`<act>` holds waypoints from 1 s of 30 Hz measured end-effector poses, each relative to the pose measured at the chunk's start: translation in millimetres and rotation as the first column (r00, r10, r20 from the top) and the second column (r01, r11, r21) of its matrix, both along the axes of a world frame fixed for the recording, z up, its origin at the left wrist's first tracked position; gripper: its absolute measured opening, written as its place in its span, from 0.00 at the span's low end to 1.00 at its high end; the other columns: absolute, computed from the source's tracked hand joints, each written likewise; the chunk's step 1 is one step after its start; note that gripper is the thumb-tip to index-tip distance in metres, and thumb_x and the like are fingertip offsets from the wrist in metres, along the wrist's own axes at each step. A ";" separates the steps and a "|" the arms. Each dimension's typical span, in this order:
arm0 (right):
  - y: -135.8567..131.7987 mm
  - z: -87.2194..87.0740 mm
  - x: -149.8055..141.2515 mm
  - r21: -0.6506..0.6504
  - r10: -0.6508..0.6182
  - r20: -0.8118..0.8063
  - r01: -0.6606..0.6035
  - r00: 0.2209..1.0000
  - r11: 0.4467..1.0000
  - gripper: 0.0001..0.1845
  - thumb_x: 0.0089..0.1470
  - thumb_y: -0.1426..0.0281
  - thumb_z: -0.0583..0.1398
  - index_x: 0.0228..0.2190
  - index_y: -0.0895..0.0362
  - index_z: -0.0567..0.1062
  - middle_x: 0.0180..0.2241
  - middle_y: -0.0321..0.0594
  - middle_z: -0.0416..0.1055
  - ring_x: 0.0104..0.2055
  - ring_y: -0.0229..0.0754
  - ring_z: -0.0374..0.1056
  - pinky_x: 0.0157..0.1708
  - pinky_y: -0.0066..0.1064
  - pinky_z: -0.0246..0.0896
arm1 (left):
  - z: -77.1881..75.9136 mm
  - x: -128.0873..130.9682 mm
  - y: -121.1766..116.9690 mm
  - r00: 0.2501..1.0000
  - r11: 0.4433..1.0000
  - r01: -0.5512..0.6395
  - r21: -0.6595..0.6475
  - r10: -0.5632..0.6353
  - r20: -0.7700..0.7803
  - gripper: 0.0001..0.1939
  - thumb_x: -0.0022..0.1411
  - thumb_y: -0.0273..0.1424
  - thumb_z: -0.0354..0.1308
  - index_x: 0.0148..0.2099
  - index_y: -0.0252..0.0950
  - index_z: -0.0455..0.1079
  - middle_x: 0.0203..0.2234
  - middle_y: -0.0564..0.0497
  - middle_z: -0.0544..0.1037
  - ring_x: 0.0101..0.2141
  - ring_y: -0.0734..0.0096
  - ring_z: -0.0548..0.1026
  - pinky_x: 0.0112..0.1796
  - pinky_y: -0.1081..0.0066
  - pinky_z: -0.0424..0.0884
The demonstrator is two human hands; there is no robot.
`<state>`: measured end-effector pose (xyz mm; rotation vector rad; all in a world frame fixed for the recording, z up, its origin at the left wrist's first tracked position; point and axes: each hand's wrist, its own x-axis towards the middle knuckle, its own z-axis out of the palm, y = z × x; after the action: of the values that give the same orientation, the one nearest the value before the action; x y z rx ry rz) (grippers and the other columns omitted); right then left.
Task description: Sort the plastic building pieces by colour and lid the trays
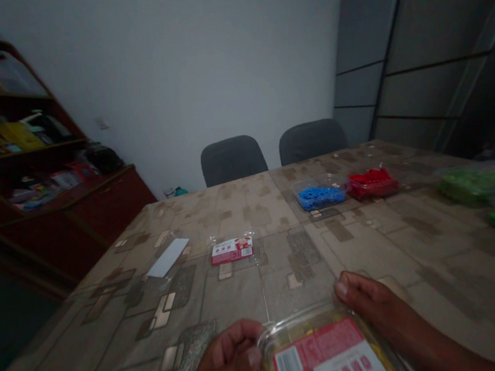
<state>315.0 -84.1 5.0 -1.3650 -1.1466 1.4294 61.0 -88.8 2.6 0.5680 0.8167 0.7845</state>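
A clear plastic container [319, 342] with a red and white label on its lid and yellow contents lies at the bottom of the view, partly cut off by the frame edge. My left hand [233, 359] grips its left side, thumb near the rim. At the far right corner, my right hand [367, 299] pinches the edge of the container between thumb and fingers. The lid appears to be on the container. What the yellow pieces are cannot be made out through the label.
Ahead lie a labelled clear lid [231, 250] and a white card [168, 258]. Open tubs of blue pieces [321, 195] and red pieces [372, 183] stand farther back. Containers with green pieces [475, 184] are at right. Two grey chairs [233, 159] stand behind the patterned table [250, 208].
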 end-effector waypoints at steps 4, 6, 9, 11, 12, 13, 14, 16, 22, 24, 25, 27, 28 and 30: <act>4.0 -3.1 1.9 0.030 0.016 0.051 -0.017 0.999 0.999 0.30 0.45 0.40 0.58 0.19 0.53 0.58 0.18 0.26 0.52 0.20 0.33 0.50 0.21 0.25 0.51 | 10.9 2.9 10.7 0.995 0.996 0.077 -0.042 -0.080 -0.056 0.10 0.44 0.25 0.68 0.32 0.31 0.74 0.23 0.50 0.78 0.21 0.74 0.75 0.23 0.76 0.72; 4.1 -3.9 2.3 0.021 0.005 0.043 -0.005 0.999 1.000 0.30 0.45 0.40 0.58 0.19 0.53 0.58 0.18 0.27 0.53 0.20 0.33 0.50 0.21 0.25 0.51 | 13.1 3.4 13.5 0.989 0.992 0.107 -0.069 -0.114 -0.093 0.08 0.45 0.24 0.66 0.31 0.32 0.73 0.21 0.52 0.77 0.18 0.77 0.72 0.21 0.78 0.70; 3.7 -3.5 2.5 0.031 0.021 0.048 -0.023 0.999 0.999 0.30 0.45 0.40 0.58 0.19 0.53 0.58 0.18 0.27 0.53 0.20 0.33 0.50 0.21 0.25 0.51 | 10.9 3.6 14.5 0.981 0.993 0.114 -0.043 -0.120 -0.151 0.11 0.50 0.33 0.68 0.31 0.32 0.71 0.19 0.53 0.74 0.17 0.79 0.69 0.17 0.80 0.65; 3.4 -1.6 2.6 0.038 0.021 0.063 -0.024 0.998 0.999 0.30 0.44 0.40 0.58 0.19 0.53 0.58 0.18 0.27 0.53 0.20 0.33 0.50 0.21 0.25 0.51 | 7.3 3.6 14.6 0.973 0.993 0.115 0.013 -0.110 -0.202 0.16 0.50 0.39 0.69 0.30 0.32 0.70 0.17 0.55 0.72 0.15 0.81 0.66 0.15 0.82 0.61; 3.3 -0.3 2.5 0.030 0.023 0.068 -0.025 0.997 0.999 0.30 0.44 0.40 0.58 0.19 0.53 0.58 0.18 0.27 0.53 0.19 0.33 0.50 0.21 0.25 0.51 | 5.3 3.6 14.7 0.970 0.992 0.120 0.034 -0.110 -0.219 0.16 0.49 0.39 0.70 0.30 0.32 0.70 0.17 0.55 0.72 0.14 0.82 0.65 0.15 0.82 0.60; 3.1 1.4 2.4 0.012 0.027 0.066 -0.028 0.997 1.000 0.30 0.44 0.40 0.58 0.19 0.53 0.58 0.17 0.27 0.53 0.19 0.33 0.50 0.21 0.25 0.50 | 3.4 3.4 14.6 0.969 0.992 0.123 0.038 -0.111 -0.220 0.16 0.48 0.38 0.70 0.30 0.32 0.70 0.18 0.54 0.72 0.15 0.82 0.66 0.16 0.82 0.60; 3.0 3.1 2.1 -0.009 0.030 0.061 -0.030 0.998 1.000 0.30 0.44 0.40 0.58 0.19 0.53 0.58 0.17 0.27 0.53 0.19 0.33 0.50 0.20 0.25 0.50 | 1.6 3.0 14.4 0.973 0.992 0.121 0.028 -0.113 -0.200 0.15 0.49 0.36 0.70 0.31 0.31 0.71 0.19 0.53 0.73 0.16 0.82 0.67 0.17 0.81 0.62; 2.8 6.2 1.3 -0.042 0.038 0.045 -0.036 0.998 0.998 0.29 0.44 0.41 0.58 0.19 0.53 0.58 0.17 0.27 0.52 0.19 0.33 0.49 0.20 0.25 0.49 | -1.4 1.5 13.1 0.986 0.993 0.117 -0.020 -0.118 -0.121 0.13 0.50 0.33 0.70 0.31 0.30 0.72 0.22 0.50 0.76 0.20 0.78 0.72 0.23 0.78 0.68; 4.8 6.2 -1.1 -0.015 0.048 0.034 -0.047 0.998 0.999 0.29 0.43 0.41 0.58 0.19 0.52 0.58 0.17 0.27 0.52 0.18 0.33 0.49 0.20 0.26 0.48 | 2.2 -2.9 12.3 0.983 0.983 0.168 -0.074 -0.173 -0.055 0.12 0.50 0.30 0.68 0.36 0.29 0.74 0.27 0.46 0.78 0.25 0.72 0.76 0.30 0.71 0.71; 5.7 4.1 -1.3 0.007 0.046 0.022 -0.046 0.999 0.999 0.28 0.43 0.42 0.59 0.19 0.53 0.58 0.17 0.27 0.52 0.19 0.33 0.48 0.20 0.26 0.47 | 7.7 1.8 16.8 0.976 0.981 0.183 -0.057 -0.189 -0.113 0.13 0.48 0.28 0.68 0.37 0.29 0.74 0.27 0.47 0.77 0.24 0.72 0.74 0.27 0.73 0.69; 6.1 3.2 -1.3 0.014 0.048 0.014 -0.049 0.999 0.999 0.28 0.44 0.43 0.59 0.19 0.53 0.58 0.17 0.27 0.52 0.19 0.33 0.48 0.20 0.26 0.47 | 10.2 6.1 19.4 0.971 0.982 0.186 -0.033 -0.189 -0.149 0.13 0.46 0.28 0.68 0.36 0.30 0.74 0.25 0.48 0.76 0.23 0.73 0.73 0.26 0.75 0.66; 6.6 1.7 -0.9 0.022 0.061 -0.004 -0.061 0.998 0.998 0.28 0.44 0.43 0.59 0.19 0.53 0.58 0.17 0.26 0.51 0.19 0.33 0.47 0.21 0.26 0.47 | 13.2 17.5 24.2 0.957 0.982 0.183 0.045 -0.167 -0.238 0.11 0.45 0.30 0.67 0.31 0.30 0.73 0.21 0.52 0.73 0.21 0.76 0.68 0.23 0.76 0.60; 6.7 1.3 -0.6 0.025 0.067 -0.009 -0.067 0.998 0.997 0.28 0.45 0.44 0.59 0.19 0.53 0.58 0.17 0.26 0.51 0.19 0.33 0.46 0.21 0.26 0.46 | 13.4 23.8 25.8 0.946 0.979 0.182 0.091 -0.149 -0.286 0.11 0.45 0.33 0.68 0.29 0.31 0.72 0.19 0.54 0.71 0.20 0.77 0.65 0.23 0.77 0.57; 6.5 0.9 -0.3 0.039 0.066 0.006 -0.066 0.998 0.997 0.27 0.45 0.44 0.59 0.19 0.53 0.57 0.17 0.25 0.50 0.19 0.33 0.46 0.20 0.25 0.44 | 11.5 35.0 26.9 0.927 0.969 0.182 0.169 -0.112 -0.359 0.18 0.46 0.41 0.68 0.24 0.33 0.68 0.16 0.58 0.66 0.18 0.80 0.58 0.22 0.77 0.53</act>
<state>314.7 -77.6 6.0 -1.3152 -1.2269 1.4429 96.0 -61.9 14.1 0.9574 1.0120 0.6378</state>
